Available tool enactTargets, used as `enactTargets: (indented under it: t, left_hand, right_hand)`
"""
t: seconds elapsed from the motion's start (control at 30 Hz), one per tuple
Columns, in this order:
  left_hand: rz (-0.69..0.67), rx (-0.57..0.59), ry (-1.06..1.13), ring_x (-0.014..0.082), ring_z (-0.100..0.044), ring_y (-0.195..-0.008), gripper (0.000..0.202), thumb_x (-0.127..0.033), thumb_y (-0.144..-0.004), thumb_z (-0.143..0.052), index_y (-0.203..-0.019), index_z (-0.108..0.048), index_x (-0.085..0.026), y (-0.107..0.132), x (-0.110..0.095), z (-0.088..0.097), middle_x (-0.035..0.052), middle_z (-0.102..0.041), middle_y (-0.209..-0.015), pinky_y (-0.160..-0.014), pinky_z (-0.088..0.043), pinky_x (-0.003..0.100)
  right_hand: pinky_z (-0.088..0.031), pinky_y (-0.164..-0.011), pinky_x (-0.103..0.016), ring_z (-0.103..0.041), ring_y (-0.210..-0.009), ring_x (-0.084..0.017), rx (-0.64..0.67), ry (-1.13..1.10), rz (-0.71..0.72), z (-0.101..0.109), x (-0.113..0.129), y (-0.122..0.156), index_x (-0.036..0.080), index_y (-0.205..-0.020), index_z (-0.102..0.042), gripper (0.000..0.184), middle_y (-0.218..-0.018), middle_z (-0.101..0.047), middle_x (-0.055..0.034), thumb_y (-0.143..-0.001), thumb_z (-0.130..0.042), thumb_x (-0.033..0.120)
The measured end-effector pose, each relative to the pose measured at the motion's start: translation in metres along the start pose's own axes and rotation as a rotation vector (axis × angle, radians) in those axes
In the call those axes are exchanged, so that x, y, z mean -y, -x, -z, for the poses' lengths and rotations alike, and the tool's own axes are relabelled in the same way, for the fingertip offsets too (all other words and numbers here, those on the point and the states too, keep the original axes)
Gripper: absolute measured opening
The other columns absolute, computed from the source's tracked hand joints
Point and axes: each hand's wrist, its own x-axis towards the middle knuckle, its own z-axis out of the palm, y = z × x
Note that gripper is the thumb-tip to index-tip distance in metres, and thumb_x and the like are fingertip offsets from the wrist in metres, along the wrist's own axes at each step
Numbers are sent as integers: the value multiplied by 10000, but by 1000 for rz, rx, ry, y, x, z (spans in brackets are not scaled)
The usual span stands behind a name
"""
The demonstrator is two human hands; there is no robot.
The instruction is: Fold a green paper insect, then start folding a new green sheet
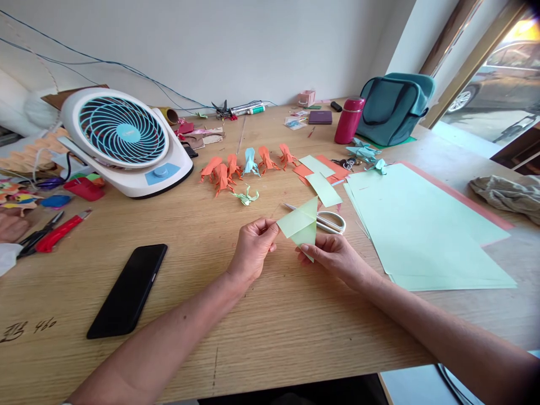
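Note:
A small pale green sheet of paper (300,220), folded across a diagonal, is held up above the table between both hands. My left hand (254,246) pinches its left corner between thumb and fingers. At the lower right, my right hand (331,253) grips the other end, thumb on top. Just behind the paper lie scissors (332,223) with white handles, their blades partly hidden by it. Past the left hand sits a crumpled green folded-paper figure (246,196). Behind it stand several orange paper figures (266,160) and a light blue one (250,161).
Green paper rectangles (324,189) lie beyond the scissors. Large green sheets (422,230) cover the right side. A phone (127,291) lies at left, near a fan (126,135) and a red-handled cutter (59,233). Another person's hand (12,226) shows at the left edge. A pink bottle (349,121) stands by a teal bag (392,109).

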Motion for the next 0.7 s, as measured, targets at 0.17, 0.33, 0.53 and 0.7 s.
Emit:
enactTargets:
  t: [0.17,0.33,0.53,0.7]
  left_hand:
    - [-45,-6,-40,61,-345,-546,241,-359,-688,-766,-650,-649,-151,3,7,-2,-38,-484,-619,-424,-307,169]
    - [-110,-11,-133,56,-395,-524,230,-355,-776,-717,-689,-643,-156,7,16,-2,-28,-529,-660,-444,-333,191]
    - [-106,-17,-116,53,-376,-500,257,-394,-778,-722,-705,-646,-159,9,21,-4,-39,-513,-641,-441,-336,196]
    - [-113,-39,-107,50,-377,-495,255,-403,-763,-739,-723,-659,-165,10,27,-5,-48,-496,-651,-435,-331,192]
  right_hand:
    - [-519,-726,-321,-668,-712,-171,-54,-96,-38,0,1,-1,177,-785,-766,442,-783,-749,-68,-748,-756,618]
    - [-530,-690,-303,-675,-674,-160,-85,-161,-23,-1,2,-1,170,-808,-782,460,-773,-752,-75,-750,-750,626]
    - [-574,-703,-323,-685,-656,-162,-107,-260,-13,-2,0,-3,165,-828,-792,513,-835,-767,-91,-698,-769,661]
    - [-581,-721,-323,-707,-737,-180,-131,-342,-20,-2,-2,-3,183,-858,-777,440,-865,-759,-79,-709,-798,596]
